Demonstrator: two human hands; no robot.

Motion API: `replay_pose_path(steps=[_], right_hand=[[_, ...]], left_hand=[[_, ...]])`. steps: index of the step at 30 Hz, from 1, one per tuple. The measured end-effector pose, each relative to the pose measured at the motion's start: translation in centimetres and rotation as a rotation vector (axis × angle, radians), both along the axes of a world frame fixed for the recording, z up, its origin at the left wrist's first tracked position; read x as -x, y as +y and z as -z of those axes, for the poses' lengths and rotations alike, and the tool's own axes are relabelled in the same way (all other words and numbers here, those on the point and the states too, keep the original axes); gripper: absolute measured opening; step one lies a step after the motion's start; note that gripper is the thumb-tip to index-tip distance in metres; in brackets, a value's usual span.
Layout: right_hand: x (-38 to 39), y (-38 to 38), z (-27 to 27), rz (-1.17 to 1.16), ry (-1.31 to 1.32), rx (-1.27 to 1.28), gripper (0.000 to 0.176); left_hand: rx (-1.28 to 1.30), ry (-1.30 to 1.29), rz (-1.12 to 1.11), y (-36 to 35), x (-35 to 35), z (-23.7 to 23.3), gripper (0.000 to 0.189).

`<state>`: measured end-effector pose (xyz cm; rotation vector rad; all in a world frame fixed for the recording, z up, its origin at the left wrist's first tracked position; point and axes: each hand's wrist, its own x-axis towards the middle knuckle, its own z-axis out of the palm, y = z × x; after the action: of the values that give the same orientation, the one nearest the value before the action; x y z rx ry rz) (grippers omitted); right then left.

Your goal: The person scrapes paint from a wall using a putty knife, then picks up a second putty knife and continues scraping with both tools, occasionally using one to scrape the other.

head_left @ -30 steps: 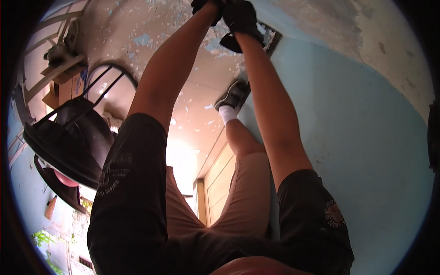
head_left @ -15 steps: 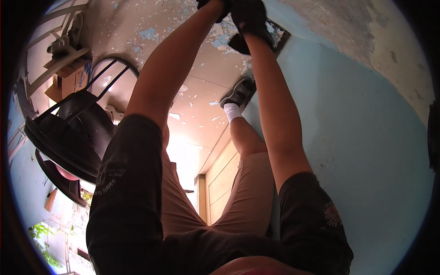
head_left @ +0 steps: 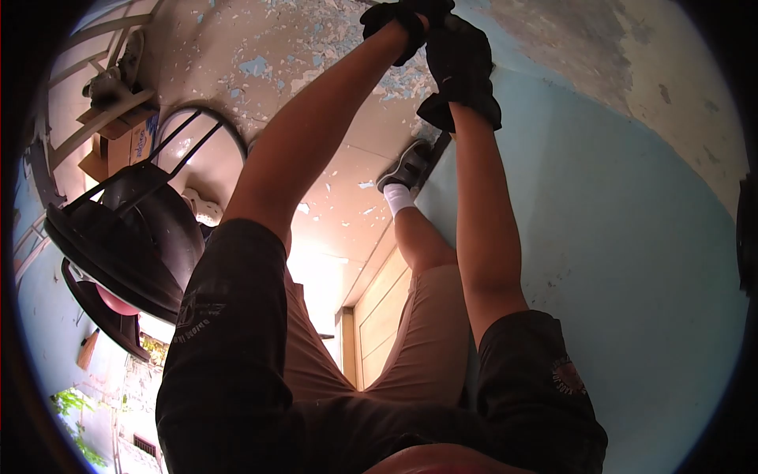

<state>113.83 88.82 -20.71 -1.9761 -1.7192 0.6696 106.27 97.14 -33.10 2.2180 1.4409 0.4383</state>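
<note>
- Head view, the frame is reading upside down: both arms are reaching toward 12 o'clock.
- The left hand point(head_left: 388, 20), in a black fabric glove, is sitting at 12 o'clock, with its fingers cut off by the frame edge.
- The right hand point(head_left: 462, 59), gloved the same, is lying just to the 3 o'clock side of it. The two gloves are pressing close together, touching or nearly so.
- Cannot tell whether either hand is clamping on anything: the palms are facing away.
- The flaking cream-and-blue painted floor point(head_left: 316, 55) is spanning 11 to 12 o'clock, right at the gloves.
- The pale-blue plastered wall point(head_left: 624, 261) is filling 3 o'clock, and its base is meeting the floor beside the right hand.
- The grey shoe with white sock point(head_left: 404, 167) is standing on that seam, at 6 o'clock of the hands.
- The black round dished seat on a black metal tube frame point(head_left: 126, 237) is sitting at 9 o'clock, well apart from the hands.
- The brown cardboard box point(head_left: 118, 146) is sitting at 10 o'clock.
</note>
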Motion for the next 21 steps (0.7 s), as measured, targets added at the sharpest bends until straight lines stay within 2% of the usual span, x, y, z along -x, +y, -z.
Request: replay_pose_path(steps=[3, 4, 5, 7, 8, 9, 11, 12, 13, 15, 16, 17, 19, 20, 21], right_hand=[[-0.3, 0.2, -3.0, -0.038, -0.005, 0.089, 0.021], [-0.6, 0.9, -2.0, -0.131, -0.109, 0.049, 0.023], [-0.7, 1.2, 0.5, -0.13, -0.116, 0.072, 0.023], [0.1, 1.2, 5.4, -0.352, -0.448, -0.06, 0.024], [0.9, 0.7, 5.9, -0.199, -0.342, -0.203, 0.027], [0.3, 1.4, 8.3, -0.195, -0.363, -0.224, 0.028], [-1.5, 1.3, 7.8, -0.308, -0.366, -0.227, 0.028], [-1.2, 0.7, 2.9, -0.409, -0.391, -0.046, 0.026], [-1.2, -0.7, 1.3, -0.412, -0.389, -0.046, 0.026], [-1.5, -1.1, -0.8, 0.004, -0.018, -0.02, 0.027], [-2.4, -1.5, -1.2, 0.1, 0.089, 0.128, 0.034], [-3.0, -1.9, -2.5, 0.097, 0.085, 0.133, 0.034], [-3.6, -2.6, -5.3, 0.027, 0.058, 0.182, 0.037], [-3.5, -2.9, -6.4, -0.002, 0.065, 0.109, 0.04], [-3.6, -3.1, -6.2, -0.005, 0.067, 0.112, 0.04]], left_hand=[[-0.015, 0.019, -0.006, -0.1, -0.4, 0.1, 0.021], [-0.021, 0.012, -0.007, 0.0, -0.6, 0.2, 0.021], [-0.001, 0.018, -0.008, 0.2, -0.4, 0.8, 0.022], [0.04, 0.027, -0.007, 0.2, -0.1, 1.4, 0.022], [0.031, 0.035, -0.008, 0.6, -0.2, 1.1, 0.023], [0.024, 0.024, -0.013, 0.7, -0.3, 0.5, 0.023], [0.01, -0.012, -0.026, 0.0, -0.2, -0.8, 0.024], [0.012, -0.045, -0.044, -0.9, 0.0, -1.5, 0.024], [-0.011, -0.085, -0.064, -1.6, 0.0, -2.2, 0.025], [0.043, -0.227, -0.155, -3.2, -1.4, -2.8, 0.025], [0.495, -0.587, -0.351, -3.4, -2.7, -2.3, 0.032], [0.5, -0.59, -0.355, -3.7, -3.6, -2.8, 0.032], [0.768, -1.022, -0.576, -5.5, -4.8, -4.1, 0.031], [0.755, -1.033, -0.574, -6.3, -3.9, -9.8, 0.029], [0.755, -1.031, -0.578, -5.7, -4.3, -9.6, 0.029]])
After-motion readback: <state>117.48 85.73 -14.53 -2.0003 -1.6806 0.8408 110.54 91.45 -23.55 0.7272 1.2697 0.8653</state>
